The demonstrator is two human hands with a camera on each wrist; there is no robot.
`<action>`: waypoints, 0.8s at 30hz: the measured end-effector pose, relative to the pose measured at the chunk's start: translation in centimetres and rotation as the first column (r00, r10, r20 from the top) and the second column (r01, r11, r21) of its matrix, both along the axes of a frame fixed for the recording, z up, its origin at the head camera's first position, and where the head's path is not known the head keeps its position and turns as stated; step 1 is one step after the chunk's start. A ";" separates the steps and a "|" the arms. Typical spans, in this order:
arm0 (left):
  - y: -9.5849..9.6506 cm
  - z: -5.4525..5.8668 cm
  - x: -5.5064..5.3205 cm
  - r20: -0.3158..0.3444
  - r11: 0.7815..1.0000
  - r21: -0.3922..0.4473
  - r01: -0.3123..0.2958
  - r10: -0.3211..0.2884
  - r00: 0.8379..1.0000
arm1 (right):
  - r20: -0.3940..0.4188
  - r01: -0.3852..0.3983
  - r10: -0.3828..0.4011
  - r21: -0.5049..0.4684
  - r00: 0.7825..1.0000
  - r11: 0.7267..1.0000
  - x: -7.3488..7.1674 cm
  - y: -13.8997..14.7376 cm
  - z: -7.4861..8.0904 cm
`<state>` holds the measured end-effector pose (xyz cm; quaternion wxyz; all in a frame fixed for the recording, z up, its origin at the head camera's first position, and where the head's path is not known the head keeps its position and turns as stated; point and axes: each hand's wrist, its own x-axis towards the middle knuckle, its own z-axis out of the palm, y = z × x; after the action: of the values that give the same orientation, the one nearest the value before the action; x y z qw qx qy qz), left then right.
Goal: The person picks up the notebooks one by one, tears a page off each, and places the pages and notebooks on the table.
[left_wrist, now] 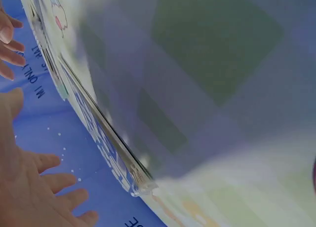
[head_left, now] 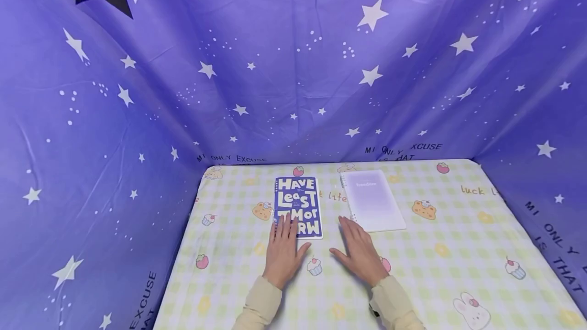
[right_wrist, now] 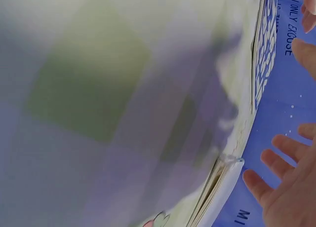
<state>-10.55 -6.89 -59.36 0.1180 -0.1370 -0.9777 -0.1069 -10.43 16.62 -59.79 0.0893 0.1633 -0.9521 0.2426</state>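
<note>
A blue spiral notebook [head_left: 298, 200] with big white lettering lies on the table, its rings along the left edge. My left hand [head_left: 284, 248] has its fingers extended over the notebook's lower left part, covering some letters. To the right lies a pale purple-and-white spiral notebook [head_left: 376, 202], turned slightly, with "freedom" printed near its top. My right hand [head_left: 359, 251] is just below and left of it, fingers straight, fingertips close to its lower left corner. In the left wrist view the left palm [left_wrist: 29, 192] is raised above the notebook's level, fingers spread. Neither hand holds anything.
A checked tablecloth [head_left: 458, 264] printed with cupcakes, strawberries and bears covers the table. Purple curtains [head_left: 298, 65] with white stars enclose it at the back and both sides. A strip of cloth separates the two notebooks.
</note>
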 end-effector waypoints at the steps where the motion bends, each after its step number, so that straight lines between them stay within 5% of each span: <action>1: -0.1 0.0 -0.1 0.004 1.000 -0.008 -0.002 0.002 1.000 | 0.000 -0.004 0.004 0.001 1.000 1.000 -0.1 -0.2 0.0; 14: -1.5 0.3 -1.6 0.056 0.996 -0.092 -0.002 0.007 0.998 | 0.048 -0.039 0.039 -0.008 0.998 0.999 -1.3 -2.5 -0.2; 24: -1.7 -0.1 -2.1 0.119 0.993 0.098 -0.061 0.050 0.992 | 0.116 -0.048 0.051 -0.025 0.992 0.999 -2.1 -4.1 0.2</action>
<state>-12.65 -8.59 -59.48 0.0707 -0.0970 -0.9797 -0.1608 -12.50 12.48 -59.56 0.0294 0.1715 -0.9486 0.2644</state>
